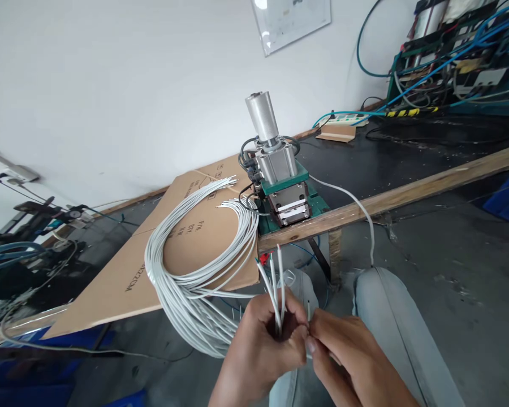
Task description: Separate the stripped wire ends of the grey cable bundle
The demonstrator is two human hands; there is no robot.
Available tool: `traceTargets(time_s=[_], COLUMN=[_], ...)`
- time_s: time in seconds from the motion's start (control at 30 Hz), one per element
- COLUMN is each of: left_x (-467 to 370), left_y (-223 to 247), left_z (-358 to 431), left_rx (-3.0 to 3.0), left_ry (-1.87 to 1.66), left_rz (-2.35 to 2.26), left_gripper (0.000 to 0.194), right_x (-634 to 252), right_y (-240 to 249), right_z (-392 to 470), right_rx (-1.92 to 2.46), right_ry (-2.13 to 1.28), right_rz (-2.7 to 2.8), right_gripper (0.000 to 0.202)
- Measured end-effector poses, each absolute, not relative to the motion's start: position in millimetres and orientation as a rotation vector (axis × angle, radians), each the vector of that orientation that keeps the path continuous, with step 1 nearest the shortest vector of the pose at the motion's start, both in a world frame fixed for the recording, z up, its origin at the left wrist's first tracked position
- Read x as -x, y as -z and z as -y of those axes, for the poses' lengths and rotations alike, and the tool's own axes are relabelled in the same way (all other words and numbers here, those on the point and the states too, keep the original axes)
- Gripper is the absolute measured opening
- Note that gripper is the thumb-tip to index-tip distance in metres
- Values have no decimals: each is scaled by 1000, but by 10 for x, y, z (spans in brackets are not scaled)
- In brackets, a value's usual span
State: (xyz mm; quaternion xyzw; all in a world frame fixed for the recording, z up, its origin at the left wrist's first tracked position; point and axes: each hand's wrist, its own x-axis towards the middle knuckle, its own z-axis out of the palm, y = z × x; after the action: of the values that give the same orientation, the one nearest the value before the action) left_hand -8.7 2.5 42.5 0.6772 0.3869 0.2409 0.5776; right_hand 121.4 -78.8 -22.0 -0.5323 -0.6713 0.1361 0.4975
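The left hand (265, 339) is closed around white cables (282, 277), three ends of which project upward above the thumb and fingers. The right hand (348, 347) is positioned directly beside it, its thumb and fingertips pinched together on a single cable end (309, 308) whose tip projects just above the fingers; the detail of this grip is partly hidden. Both hands are located in front of the surface (432, 148), above the wearer's knees. A looped cable bundle (156, 257) lies on a cardboard sheet (110, 285) to the left, its strands extending past the cardboard edge toward the left hand. A press unit (277, 164) with a metal cylinder stands beside the bundle, near the wooden edge.
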Motion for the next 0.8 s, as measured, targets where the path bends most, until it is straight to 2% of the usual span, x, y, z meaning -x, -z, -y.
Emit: traceTargets(time_s=[0.13,0.5,0.8], left_x=[101,88,151], left_y=[-469,-403,-232], left_z=[11,-25,-99], left_rx=[-1627,-1461,-1238], left_ry=[-606,-614,-608], left_rz=[-921,-872,-633], left_gripper=[10,2,14], right_x=[-1236,-1213,-1222], right_y=[194,128,129], right_z=[813,757,769], right_rx=[1310,1218,1146], right_ry=[-179,-306,-507], right_rz=[1636,1515,1454], right_gripper=[24,25,31])
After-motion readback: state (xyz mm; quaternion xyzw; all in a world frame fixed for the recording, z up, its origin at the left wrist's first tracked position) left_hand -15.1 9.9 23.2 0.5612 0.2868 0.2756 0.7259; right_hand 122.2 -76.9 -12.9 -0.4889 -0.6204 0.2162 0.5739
